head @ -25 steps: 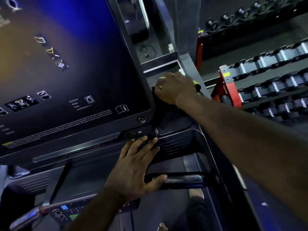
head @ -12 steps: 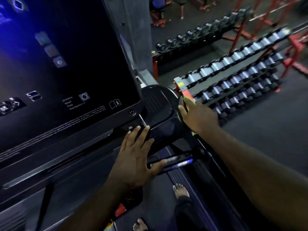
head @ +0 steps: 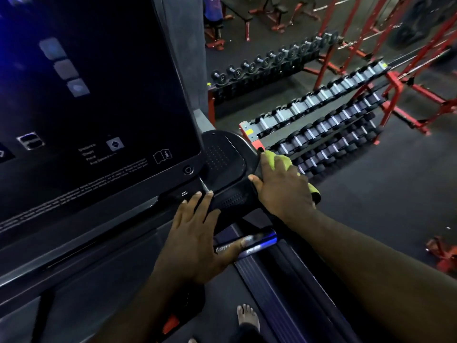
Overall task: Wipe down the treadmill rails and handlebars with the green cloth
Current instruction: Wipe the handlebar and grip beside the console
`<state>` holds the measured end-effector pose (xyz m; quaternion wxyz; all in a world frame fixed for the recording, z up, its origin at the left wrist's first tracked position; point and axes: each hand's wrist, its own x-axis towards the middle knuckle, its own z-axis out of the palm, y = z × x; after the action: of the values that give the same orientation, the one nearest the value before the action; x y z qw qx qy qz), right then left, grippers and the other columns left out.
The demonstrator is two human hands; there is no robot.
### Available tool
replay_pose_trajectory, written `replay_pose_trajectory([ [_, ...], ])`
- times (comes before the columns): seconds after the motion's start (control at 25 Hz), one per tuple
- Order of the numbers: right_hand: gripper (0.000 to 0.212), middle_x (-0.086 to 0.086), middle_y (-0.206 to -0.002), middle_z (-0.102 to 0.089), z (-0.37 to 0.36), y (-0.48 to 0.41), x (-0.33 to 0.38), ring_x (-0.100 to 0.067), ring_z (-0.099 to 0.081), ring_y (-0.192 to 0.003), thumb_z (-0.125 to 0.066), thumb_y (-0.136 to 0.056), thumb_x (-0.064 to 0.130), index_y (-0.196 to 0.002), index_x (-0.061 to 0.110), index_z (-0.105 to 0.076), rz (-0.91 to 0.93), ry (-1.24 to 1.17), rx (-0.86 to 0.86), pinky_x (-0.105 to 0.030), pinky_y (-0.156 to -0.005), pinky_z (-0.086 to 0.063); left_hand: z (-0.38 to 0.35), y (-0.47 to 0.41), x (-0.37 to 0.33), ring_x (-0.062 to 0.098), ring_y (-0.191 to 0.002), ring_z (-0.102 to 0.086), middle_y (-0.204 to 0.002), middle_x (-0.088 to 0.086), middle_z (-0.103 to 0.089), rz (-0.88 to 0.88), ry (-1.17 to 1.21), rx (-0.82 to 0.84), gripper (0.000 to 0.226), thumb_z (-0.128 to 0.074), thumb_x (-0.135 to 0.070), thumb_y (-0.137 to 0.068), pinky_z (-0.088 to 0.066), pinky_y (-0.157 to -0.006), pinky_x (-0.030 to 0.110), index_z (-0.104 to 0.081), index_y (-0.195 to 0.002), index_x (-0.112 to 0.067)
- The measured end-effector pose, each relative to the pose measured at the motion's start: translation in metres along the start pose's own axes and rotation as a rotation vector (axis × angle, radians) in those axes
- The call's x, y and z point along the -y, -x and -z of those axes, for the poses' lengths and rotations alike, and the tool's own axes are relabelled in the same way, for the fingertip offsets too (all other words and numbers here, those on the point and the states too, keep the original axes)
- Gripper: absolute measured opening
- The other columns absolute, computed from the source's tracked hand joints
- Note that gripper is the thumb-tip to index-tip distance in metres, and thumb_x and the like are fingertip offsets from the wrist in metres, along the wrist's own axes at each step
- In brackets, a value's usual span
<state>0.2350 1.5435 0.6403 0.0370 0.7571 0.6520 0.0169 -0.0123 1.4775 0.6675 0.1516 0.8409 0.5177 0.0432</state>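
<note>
Black ribbed plastic forms the side rail (head: 277, 280) of the treadmill, which runs along the lower right of the console (head: 222, 174), the reference point for all positions below. A bare foot (head: 248, 316) stands on the belt just left of that rail, below the console. The left hand (head: 197, 243) lies flat and open, palm down, on the lower edge of the console; its fingers (head: 195, 206) are spread and reach up toward the screen (head: 86, 107), and its thumb rests on a short glossy grip bar (head: 257, 241) that projects below the console. The right hand (head: 282, 186) is at the right edge of the console, closed over the green cloth (head: 277, 160) and pressing it against the dark handlebar (head: 257, 164) there. The cloth shows above the fingers and again below the heel of the hand; the part between is hidden under the palm. The thumb of this hand points left onto the console's perforated black housing. The screen stands to the upper left of the console, dark, with pale icons and small text that is too blurred to read. Beyond the console to the right, a red-framed dumbbell rack (head: 321, 134) holds three tiers of dumbbells. A second rack (head: 272, 63) stands farther behind it, and red frames (head: 395, 45) stand on the dark floor beyond that.
</note>
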Motion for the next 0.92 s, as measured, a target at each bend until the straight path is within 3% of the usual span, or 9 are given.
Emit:
replay_pose_trajectory([
  [0.12,0.069,-0.017,-0.152,-0.050,0.001,-0.042,0.006,-0.047,-0.060,-0.118,-0.020,-0.107,0.064,-0.164,0.026,-0.025,0.045,-0.086,0.013,-0.054,-0.084,-0.053,-0.002,-0.001,0.003,0.014,-0.161,0.014,-0.176,0.000,-0.005,0.014,0.005,0.023,0.107,-0.019,-0.097,-0.085,0.009,-0.128,0.040,-0.049,-0.153,-0.020],
  [0.24,0.065,-0.018,-0.149,-0.052,0.001,-0.083,0.009,-0.049,-0.059,-0.121,-0.019,-0.107,0.063,-0.163,0.030,-0.025,0.085,-0.199,0.065,-0.056,-0.090,-0.051,-0.002,0.000,0.003,0.009,-0.159,0.019,-0.176,-0.007,0.002,0.035,0.011,0.058,0.108,-0.020,-0.098,-0.084,0.007,-0.130,0.039,-0.045,-0.157,-0.023],
  [0.44,0.053,-0.013,-0.130,-0.065,0.008,-0.153,0.035,-0.042,-0.065,-0.115,-0.026,-0.106,0.065,-0.140,0.037,-0.053,0.179,-0.362,0.085,-0.050,-0.090,-0.051,-0.003,0.000,-0.001,0.006,-0.159,0.018,-0.175,-0.013,0.004,0.058,-0.015,0.092,0.098,-0.031,-0.094,-0.087,0.003,-0.131,0.037,-0.044,-0.156,-0.026],
  [0.6,0.063,-0.005,-0.119,-0.072,0.005,-0.175,0.036,-0.033,-0.067,-0.109,-0.032,-0.094,0.082,-0.127,0.039,-0.065,0.095,-0.515,0.181,-0.046,-0.091,-0.054,-0.005,0.000,0.000,0.006,-0.160,0.000,-0.173,-0.014,-0.013,0.097,0.005,0.064,0.092,-0.036,-0.092,-0.088,-0.014,-0.129,0.041,-0.049,-0.152,-0.028],
  [0.72,0.070,-0.004,-0.119,-0.070,0.003,-0.157,0.024,-0.031,-0.067,-0.108,-0.032,-0.089,0.089,-0.129,0.040,-0.061,0.067,-0.565,0.181,-0.050,-0.091,-0.057,-0.004,0.001,-0.002,0.008,-0.157,-0.014,-0.169,-0.015,-0.021,0.125,0.001,0.077,0.089,-0.040,-0.090,-0.087,-0.023,-0.127,0.041,-0.051,-0.150,-0.028],
  [0.92,0.069,-0.010,-0.152,-0.051,-0.013,-0.094,0.000,-0.041,-0.057,-0.128,-0.025,-0.097,0.079,-0.156,0.044,-0.030,0.070,-0.430,0.046,-0.058,-0.098,-0.052,0.002,-0.002,-0.006,0.009,-0.157,-0.012,-0.171,-0.017,-0.010,0.167,0.025,0.143,0.093,-0.035,-0.093,-0.083,-0.028,-0.126,0.044,-0.045,-0.153,-0.032],
])
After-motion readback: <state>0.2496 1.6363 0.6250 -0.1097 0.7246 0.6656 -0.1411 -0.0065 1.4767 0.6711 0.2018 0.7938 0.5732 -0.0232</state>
